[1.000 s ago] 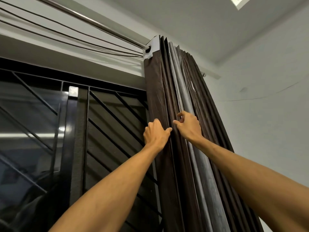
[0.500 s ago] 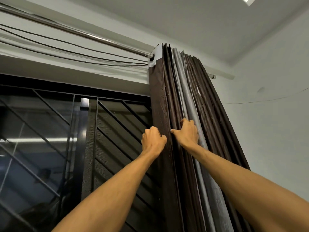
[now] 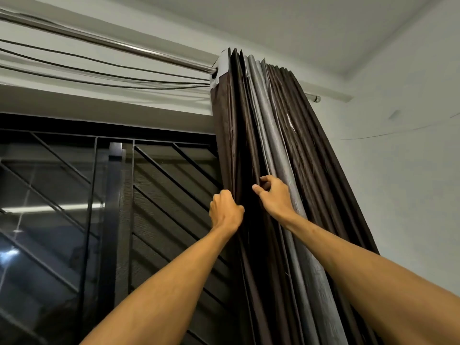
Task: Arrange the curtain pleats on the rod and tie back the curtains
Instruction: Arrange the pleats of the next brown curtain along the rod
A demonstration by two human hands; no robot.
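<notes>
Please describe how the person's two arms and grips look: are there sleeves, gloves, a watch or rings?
The left forearm and the right forearm are bare up to the picture's edge; no sleeve is in view. The left grip and the right grip are bare hands: no glove, ring, watch or wristband shows on the visible sides.

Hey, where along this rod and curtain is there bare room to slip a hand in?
The rod is bare from the left edge up to the bunched curtain. A dark gap lies between the folds that the left hand and right hand grip. Right of the grey lining, the pleats pack tight.
</notes>
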